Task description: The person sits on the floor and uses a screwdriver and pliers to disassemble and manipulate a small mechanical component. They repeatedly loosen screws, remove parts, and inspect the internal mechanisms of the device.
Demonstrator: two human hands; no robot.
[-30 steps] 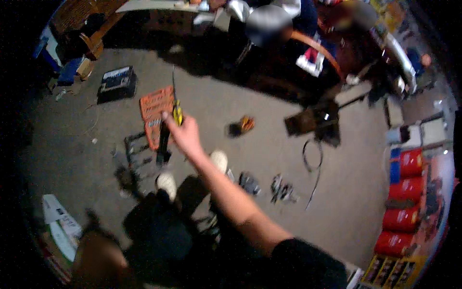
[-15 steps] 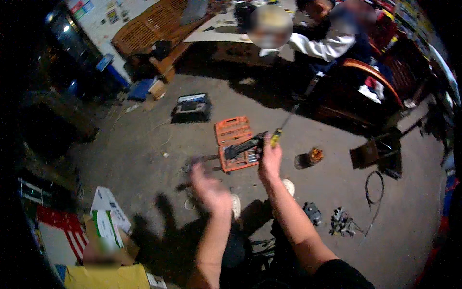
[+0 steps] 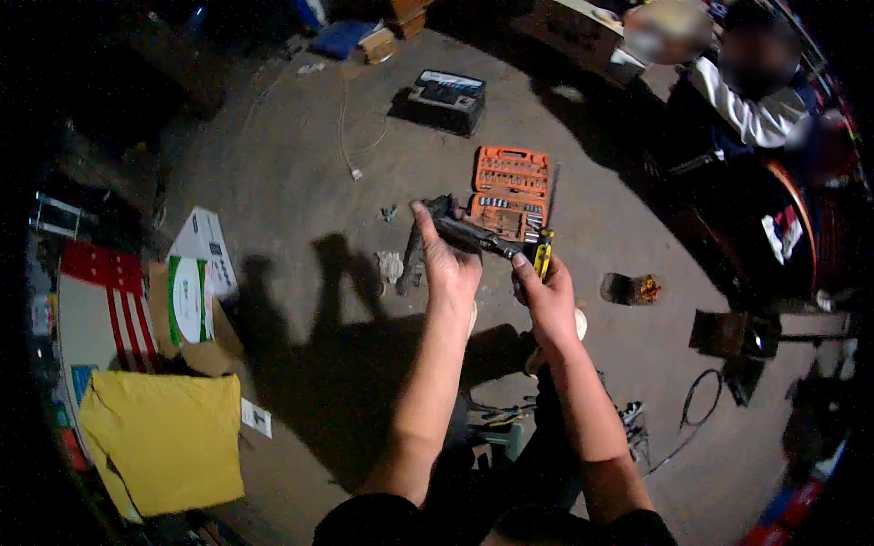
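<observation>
Between my two hands is a long dark mechanical part [image 3: 469, 237], its exact kind unclear. My left hand [image 3: 448, 273] is closed round its left end, with the thumb along the side. The fingers of my right hand [image 3: 548, 300] are closed on its narrower right end. That same hand also holds a screwdriver with a yellow-and-black handle [image 3: 543, 254], its thin shaft pointing up and away. Just beyond the part lies an orange socket set case [image 3: 513, 156], open on the floor with rows of sockets and bits in it.
A black car battery [image 3: 444, 102] stands farther off. To the right are a cut-open container of rusty-coloured bits [image 3: 646, 289], a looped black cable [image 3: 699, 400] and metal parts [image 3: 632, 419]. Boxes and a yellow cloth-like sheet [image 3: 164, 441] are at left. People sit at far right.
My left hand has come up from open and apart to grip the dark part's left end. My right hand still holds the part and the screwdriver. The view has tilted down and left.
</observation>
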